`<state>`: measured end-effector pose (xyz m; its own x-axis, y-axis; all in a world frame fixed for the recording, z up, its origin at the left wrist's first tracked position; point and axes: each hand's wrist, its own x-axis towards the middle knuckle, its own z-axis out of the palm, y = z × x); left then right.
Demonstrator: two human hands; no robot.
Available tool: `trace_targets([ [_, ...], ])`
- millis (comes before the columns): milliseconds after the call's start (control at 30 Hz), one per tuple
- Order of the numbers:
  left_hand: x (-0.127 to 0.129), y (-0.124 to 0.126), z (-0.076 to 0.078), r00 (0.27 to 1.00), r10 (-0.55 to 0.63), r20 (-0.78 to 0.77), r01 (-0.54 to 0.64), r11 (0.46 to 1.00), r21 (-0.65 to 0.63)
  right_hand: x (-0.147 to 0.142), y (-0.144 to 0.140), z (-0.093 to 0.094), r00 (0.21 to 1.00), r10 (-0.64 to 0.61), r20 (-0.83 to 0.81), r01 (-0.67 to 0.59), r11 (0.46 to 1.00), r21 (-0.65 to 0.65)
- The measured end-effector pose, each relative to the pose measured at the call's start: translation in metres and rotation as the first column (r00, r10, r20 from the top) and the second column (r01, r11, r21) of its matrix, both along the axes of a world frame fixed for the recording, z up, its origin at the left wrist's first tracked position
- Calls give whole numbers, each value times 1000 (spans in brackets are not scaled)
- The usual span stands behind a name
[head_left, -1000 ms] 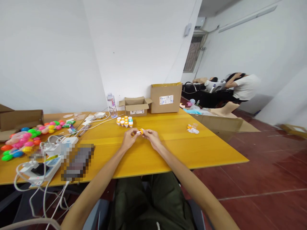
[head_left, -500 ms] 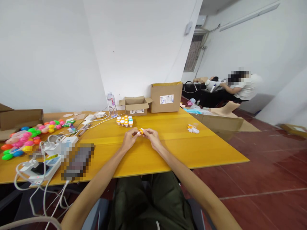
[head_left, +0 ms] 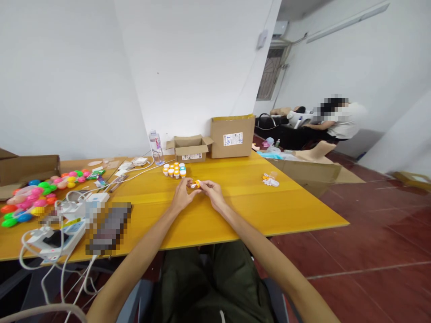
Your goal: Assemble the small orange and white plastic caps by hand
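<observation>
Both of my hands meet over the middle of the yellow table (head_left: 286,211). My left hand (head_left: 181,197) and my right hand (head_left: 211,194) pinch one small orange and white piece (head_left: 195,183) between their fingertips, just above the tabletop. Behind them stands a tight cluster of several small orange and white capped cups (head_left: 174,170). A few more small orange and white pieces (head_left: 270,180) lie to the right.
Two cardboard boxes (head_left: 232,136) and a water bottle (head_left: 156,146) stand at the table's far edge. Colourful plastic balls (head_left: 37,195), a power strip with cables (head_left: 54,235) and a brown box crowd the left. A seated person (head_left: 340,121) is at the back right.
My hands and the small piece have barely shifted; the fingers keep working on it in the same spot.
</observation>
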<state>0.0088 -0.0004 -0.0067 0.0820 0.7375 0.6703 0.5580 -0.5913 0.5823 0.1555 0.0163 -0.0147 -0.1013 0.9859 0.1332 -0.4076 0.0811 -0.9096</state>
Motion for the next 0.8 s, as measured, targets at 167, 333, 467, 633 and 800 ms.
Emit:
trace_targets([
  [167,-3,3,-4,998,-46,-47,46,999,13,-2,-1,0,998,64,6,-64,997,-45],
  [333,-5,4,-7,996,-57,-66,60,997,45,-2,-2,2,996,93,-3,-93,992,-87],
  [467,-6,4,-7,995,-62,-82,67,996,67,-2,-1,3,994,106,3,-105,991,-87],
  [633,-6,3,-5,994,-66,-87,73,994,87,-1,-1,3,993,118,17,-116,988,-103],
  [800,-5,2,-3,996,-68,-51,72,994,79,1,-1,3,990,134,36,-132,990,-52],
])
